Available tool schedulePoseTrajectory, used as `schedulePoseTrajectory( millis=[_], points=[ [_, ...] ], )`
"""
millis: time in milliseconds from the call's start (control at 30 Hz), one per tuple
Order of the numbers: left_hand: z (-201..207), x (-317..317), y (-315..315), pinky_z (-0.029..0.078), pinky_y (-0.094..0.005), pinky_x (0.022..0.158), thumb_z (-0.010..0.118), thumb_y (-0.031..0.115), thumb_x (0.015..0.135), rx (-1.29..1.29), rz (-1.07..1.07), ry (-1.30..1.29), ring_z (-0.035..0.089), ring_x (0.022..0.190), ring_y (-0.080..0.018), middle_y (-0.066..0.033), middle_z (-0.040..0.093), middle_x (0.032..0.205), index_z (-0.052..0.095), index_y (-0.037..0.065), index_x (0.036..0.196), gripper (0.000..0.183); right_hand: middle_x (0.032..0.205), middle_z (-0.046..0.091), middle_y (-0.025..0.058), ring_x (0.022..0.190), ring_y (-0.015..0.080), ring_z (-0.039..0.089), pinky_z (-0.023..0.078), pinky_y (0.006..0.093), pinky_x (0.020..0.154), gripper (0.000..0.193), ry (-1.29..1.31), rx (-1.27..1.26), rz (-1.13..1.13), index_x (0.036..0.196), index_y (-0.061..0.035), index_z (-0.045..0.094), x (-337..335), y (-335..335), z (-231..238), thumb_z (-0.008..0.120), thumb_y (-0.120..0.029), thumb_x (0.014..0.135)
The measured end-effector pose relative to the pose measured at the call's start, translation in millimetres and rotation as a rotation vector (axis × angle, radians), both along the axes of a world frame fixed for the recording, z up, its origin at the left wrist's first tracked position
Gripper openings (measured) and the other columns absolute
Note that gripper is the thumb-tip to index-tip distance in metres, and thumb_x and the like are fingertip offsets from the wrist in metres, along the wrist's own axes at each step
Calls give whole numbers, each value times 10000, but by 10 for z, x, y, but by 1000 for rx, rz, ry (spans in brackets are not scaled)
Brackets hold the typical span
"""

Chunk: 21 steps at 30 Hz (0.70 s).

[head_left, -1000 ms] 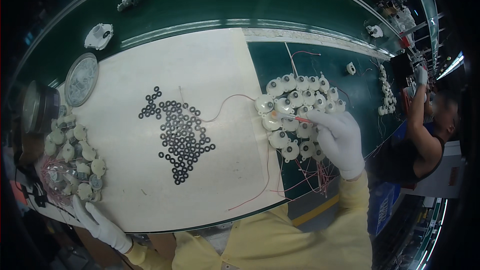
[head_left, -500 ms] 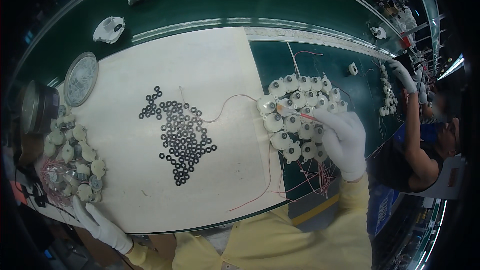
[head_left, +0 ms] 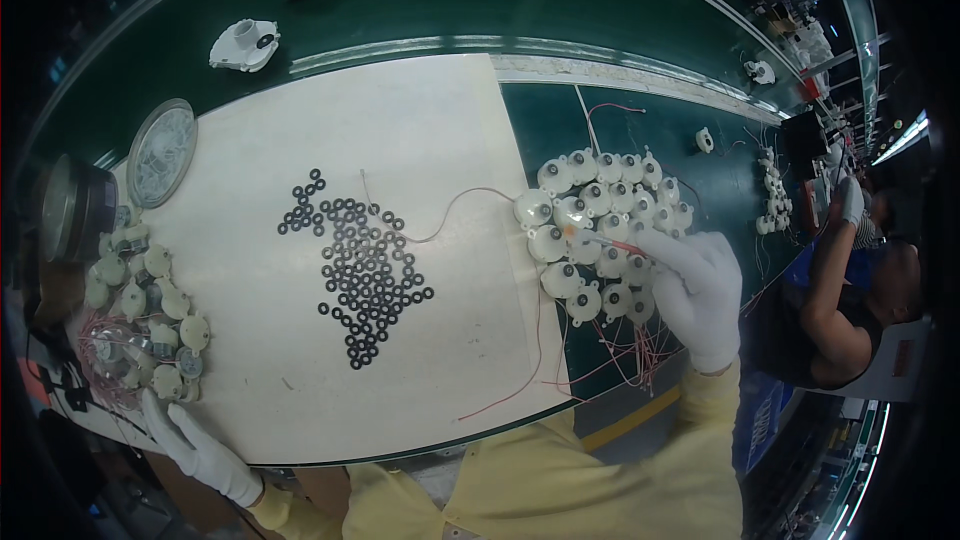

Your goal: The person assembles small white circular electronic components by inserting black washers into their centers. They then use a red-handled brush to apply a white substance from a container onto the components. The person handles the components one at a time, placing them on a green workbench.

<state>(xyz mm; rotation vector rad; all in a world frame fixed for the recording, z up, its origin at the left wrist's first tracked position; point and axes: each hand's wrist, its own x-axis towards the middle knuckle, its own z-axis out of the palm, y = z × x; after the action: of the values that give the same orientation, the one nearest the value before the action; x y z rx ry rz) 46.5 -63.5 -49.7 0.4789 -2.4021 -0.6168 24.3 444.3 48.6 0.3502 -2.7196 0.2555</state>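
Right hand grip pinched on red-handled tool over white motor cluster, black washers well left untouched on worktop, left hand open near finished-looking pile; roughly midway.

Gloves on right hand and left hand: white knit cloth. Motor housings: glossy white plastic. Washers: matt black. Mat: matt cream. Belt: smooth glossy green.
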Motion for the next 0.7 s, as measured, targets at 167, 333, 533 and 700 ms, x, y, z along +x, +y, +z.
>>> schedulePoseTrajectory(
  millis=[167, 333, 533, 700],
  points=[
    [19, -10, 24, 367, -396, 1115, 474, 137, 1050, -1, 7, 4, 470, 1329, -300, -187, 521, 1414, 510, -60, 1374, 381, 735, 619, 11, 673, 214, 556, 424, 347, 695, 413, -80, 5, 4, 1082, -125, 721, -39, -55, -3, 626, -15, 696],
    [17, -8, 32, 371, -394, 1113, 474, 139, 1050, 1, 7, -2, 474, 1325, -299, -187, 521, 1414, 508, -60, 1375, 383, 754, 633, 23, 720, 229, 569, 443, 348, 700, 404, -48, -24, -84, 1057, -104, 729, 97, 67, 17, 612, 27, 693],
    [8, -5, 9, 374, -391, 1111, 474, 137, 1049, -11, 7, -2, 476, 1321, -296, -185, 522, 1413, 510, -58, 1374, 380, 817, 677, 34, 756, 237, 588, 464, 333, 730, 412, -1, -124, -133, 1047, -87, 742, 188, 113, -65, 611, 68, 688],
    [9, -10, 20, 374, -393, 1112, 474, 135, 1049, -3, -9, 5, 479, 1316, -297, -185, 525, 1408, 511, -59, 1372, 378, 851, 689, 35, 776, 235, 599, 463, 338, 752, 414, 9, -120, -111, 1062, -101, 742, 156, 93, -140, 633, 59, 696]
  ],
)
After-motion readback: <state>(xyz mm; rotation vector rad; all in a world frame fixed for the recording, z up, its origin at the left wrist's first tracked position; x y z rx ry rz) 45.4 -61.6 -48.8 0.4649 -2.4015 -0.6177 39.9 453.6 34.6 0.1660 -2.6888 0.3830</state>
